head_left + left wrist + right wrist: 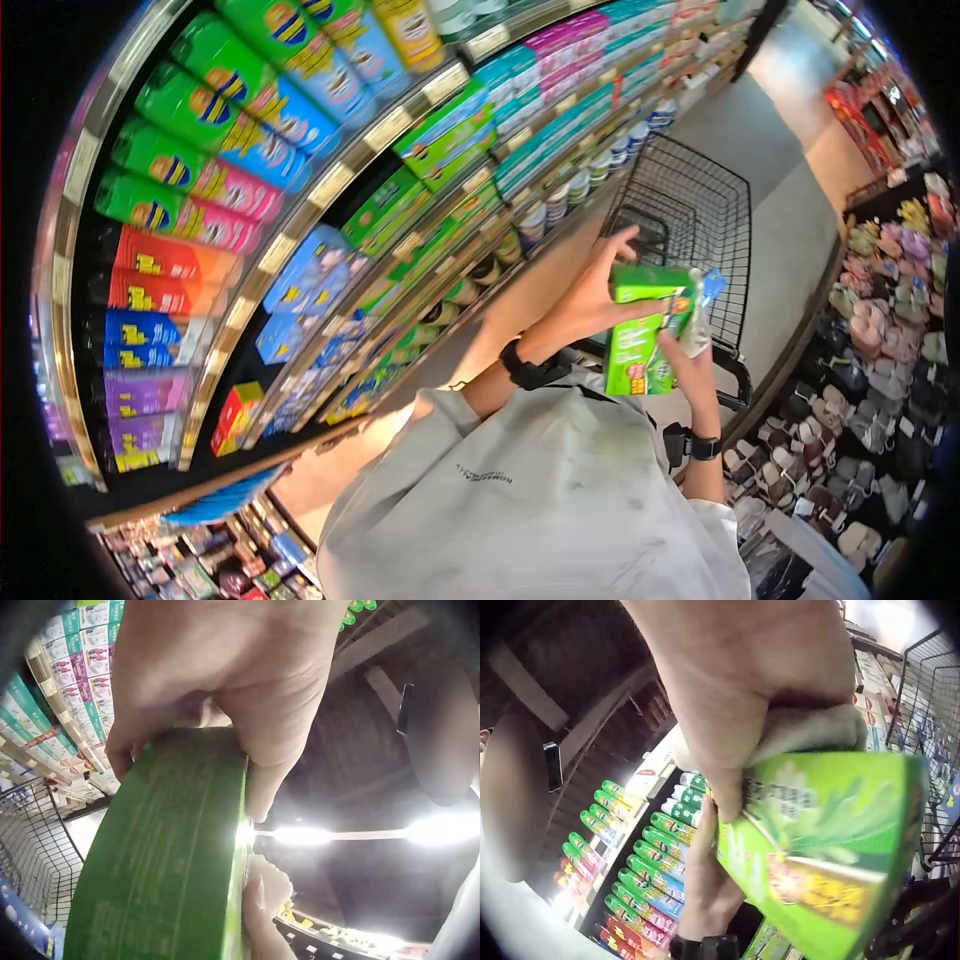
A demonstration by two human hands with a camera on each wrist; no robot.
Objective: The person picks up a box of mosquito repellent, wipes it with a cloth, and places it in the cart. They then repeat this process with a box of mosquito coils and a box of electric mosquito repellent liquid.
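Between both hands is a bright green printed box (635, 350), tilted, with plant pictures and yellow lettering on its front. My left hand (592, 295) grips it at one end; in the left wrist view the thumb and fingers of that hand (225, 682) lie on either side of the box's dark green narrow face (157, 847). My right hand (692, 370) holds the other side, its thumb on the front. A crumpled white thing (802, 735) is tucked between the right palm and the box; its kind is hidden.
A black wire shopping cart (745, 240) stands just ahead. At left run shelves of green spray cans (240, 90), boxes and packs. Slippers (860, 400) fill a display at right. Grey floor (790, 270) shows between the cart and the slippers.
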